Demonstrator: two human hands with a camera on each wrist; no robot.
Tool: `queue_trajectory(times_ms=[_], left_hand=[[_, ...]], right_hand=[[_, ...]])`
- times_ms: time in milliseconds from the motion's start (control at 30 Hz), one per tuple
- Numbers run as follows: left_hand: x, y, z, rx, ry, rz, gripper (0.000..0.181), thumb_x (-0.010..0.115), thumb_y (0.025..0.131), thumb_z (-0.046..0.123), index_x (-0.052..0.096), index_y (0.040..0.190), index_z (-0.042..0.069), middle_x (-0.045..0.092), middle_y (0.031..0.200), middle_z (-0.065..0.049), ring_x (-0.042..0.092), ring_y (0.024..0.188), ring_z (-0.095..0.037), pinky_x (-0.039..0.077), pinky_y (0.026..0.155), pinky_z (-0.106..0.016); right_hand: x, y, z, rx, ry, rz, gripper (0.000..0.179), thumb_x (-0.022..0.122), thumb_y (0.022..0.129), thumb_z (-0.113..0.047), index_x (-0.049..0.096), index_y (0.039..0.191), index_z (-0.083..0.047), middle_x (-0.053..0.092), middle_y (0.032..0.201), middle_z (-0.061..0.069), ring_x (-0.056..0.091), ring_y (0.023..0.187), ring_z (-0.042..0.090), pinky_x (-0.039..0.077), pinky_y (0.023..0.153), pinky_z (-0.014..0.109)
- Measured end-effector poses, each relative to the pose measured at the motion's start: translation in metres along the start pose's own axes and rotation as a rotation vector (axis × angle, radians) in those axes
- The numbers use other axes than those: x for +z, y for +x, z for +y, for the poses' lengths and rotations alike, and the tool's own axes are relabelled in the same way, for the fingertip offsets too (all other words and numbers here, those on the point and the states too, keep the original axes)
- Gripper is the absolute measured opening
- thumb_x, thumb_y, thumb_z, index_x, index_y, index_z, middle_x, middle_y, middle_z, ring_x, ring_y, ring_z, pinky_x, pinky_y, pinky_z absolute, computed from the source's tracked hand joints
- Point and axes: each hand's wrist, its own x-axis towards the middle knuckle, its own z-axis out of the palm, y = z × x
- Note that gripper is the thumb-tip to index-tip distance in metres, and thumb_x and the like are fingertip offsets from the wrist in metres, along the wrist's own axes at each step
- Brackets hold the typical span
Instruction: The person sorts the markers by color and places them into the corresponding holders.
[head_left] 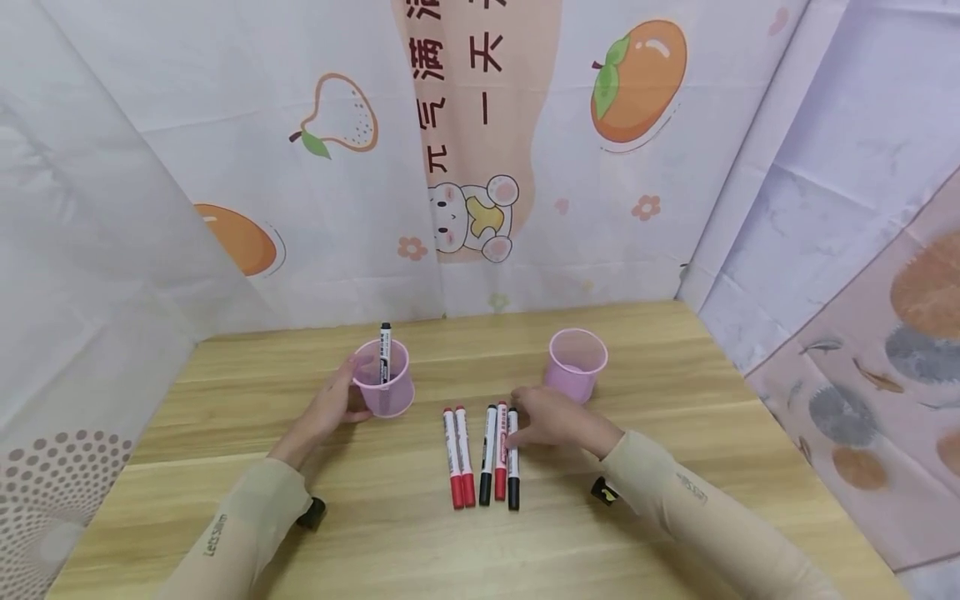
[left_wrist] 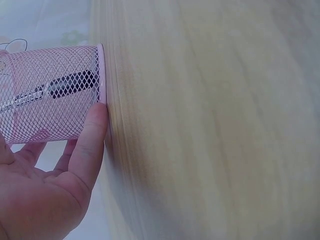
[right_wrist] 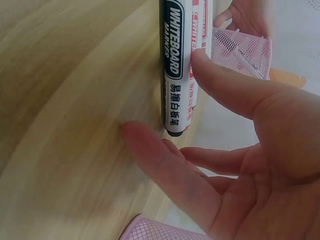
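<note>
My left hand (head_left: pixel 332 407) holds the left pink mesh pen cup (head_left: pixel 401 396) at its side, fingers near the rim and a fingertip low at the base. A black whiteboard marker (head_left: pixel 385 354) stands upright in that cup. My right hand (head_left: pixel 555 417) reaches over the row's right end, with the thumb close beside a black marker (head_left: pixel 513 475) and the other fingers spread apart. Whether the thumb touches a marker I cannot tell. Left of it lie a red marker (head_left: pixel 501 458), another black marker (head_left: pixel 487 458) and two red markers (head_left: pixel 456 479) side by side.
A second pink mesh cup (head_left: pixel 573 379) stands on the wooden table (head_left: pixel 420 550), just beyond my right hand. Printed cloth (head_left: pixel 337 225) hangs along the table's back edge and at both sides.
</note>
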Motion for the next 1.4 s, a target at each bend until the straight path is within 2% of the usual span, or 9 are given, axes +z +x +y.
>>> queue_trajectory(times_ms=[167, 400, 533, 633, 767, 900, 1133, 1400], left_hand=[[-0.001, 0.002, 0.001, 0.005, 0.009, 0.002, 0.075, 0.013, 0.107, 0.06, 0.022, 0.161, 0.01, 0.021, 0.156, -0.034, 0.043, 0.13, -0.054, 0.059, 0.091, -0.05], [0.0, 0.003, 0.001, 0.0, 0.004, 0.009, 0.076, 0.014, 0.106, 0.062, 0.024, 0.161, 0.011, 0.02, 0.157, -0.033, 0.043, 0.13, -0.054, 0.059, 0.09, -0.05], [-0.001, 0.002, 0.001, 0.001, 0.002, 0.01, 0.075, 0.014, 0.106, 0.061, 0.023, 0.161, 0.01, 0.016, 0.159, -0.033, 0.041, 0.131, -0.056, 0.059, 0.09, -0.051], [-0.001, 0.002, 0.002, 0.003, 0.007, 0.01, 0.078, 0.013, 0.105, 0.063, 0.022, 0.161, 0.01, 0.018, 0.158, -0.033, 0.043, 0.13, -0.056, 0.059, 0.091, -0.05], [-0.001, 0.001, 0.002, 0.007, 0.012, 0.013, 0.078, 0.014, 0.105, 0.063, 0.023, 0.161, 0.01, 0.021, 0.157, -0.033, 0.044, 0.129, -0.054, 0.059, 0.09, -0.049], [-0.001, -0.001, -0.001, -0.005, 0.014, 0.014, 0.077, 0.014, 0.106, 0.062, 0.023, 0.161, 0.011, 0.019, 0.158, -0.032, 0.043, 0.13, -0.054, 0.06, 0.089, -0.048], [-0.001, -0.002, -0.004, 0.007, 0.013, 0.011, 0.078, 0.014, 0.105, 0.064, 0.024, 0.161, 0.01, 0.018, 0.159, -0.032, 0.041, 0.131, -0.055, 0.06, 0.088, -0.048], [0.0, -0.001, -0.003, 0.012, 0.023, 0.009, 0.079, 0.014, 0.105, 0.065, 0.025, 0.16, 0.01, 0.02, 0.157, -0.032, 0.044, 0.129, -0.053, 0.061, 0.087, -0.047]], right_hand=[[-0.002, 0.002, 0.002, 0.016, -0.011, 0.011, 0.068, 0.089, 0.077, -0.04, 0.063, 0.123, 0.002, 0.068, 0.099, 0.005, 0.061, 0.086, 0.016, 0.056, 0.079, 0.035], [-0.004, 0.0, 0.002, 0.013, 0.051, -0.04, 0.048, 0.087, 0.082, -0.03, 0.066, 0.115, -0.003, 0.06, 0.078, -0.001, 0.055, 0.067, 0.014, 0.05, 0.061, 0.031], [-0.004, 0.0, 0.001, 0.045, 0.109, -0.062, 0.036, 0.084, 0.085, -0.021, 0.065, 0.111, -0.004, 0.059, 0.076, 0.0, 0.057, 0.055, 0.016, 0.052, 0.052, 0.031], [-0.004, 0.0, 0.001, 0.055, 0.105, -0.051, 0.031, 0.082, 0.086, -0.013, 0.063, 0.109, -0.003, 0.058, 0.076, 0.001, 0.058, 0.053, 0.016, 0.053, 0.048, 0.03], [-0.002, 0.001, 0.002, 0.053, 0.098, -0.018, 0.032, 0.08, 0.083, -0.004, 0.064, 0.111, 0.001, 0.057, 0.074, 0.002, 0.057, 0.054, 0.014, 0.052, 0.047, 0.028], [0.003, 0.001, 0.003, 0.06, 0.116, -0.02, 0.035, 0.079, 0.082, -0.002, 0.064, 0.114, 0.003, 0.058, 0.072, 0.002, 0.058, 0.053, 0.015, 0.052, 0.046, 0.028], [0.007, 0.0, 0.004, 0.055, 0.073, -0.009, 0.028, 0.078, 0.082, -0.002, 0.065, 0.107, -0.001, 0.057, 0.071, 0.0, 0.057, 0.052, 0.013, 0.052, 0.046, 0.027], [0.007, 0.0, 0.004, 0.071, 0.067, -0.003, 0.045, 0.077, 0.082, -0.002, 0.062, 0.124, 0.004, 0.058, 0.072, 0.001, 0.057, 0.053, 0.013, 0.052, 0.047, 0.027]])
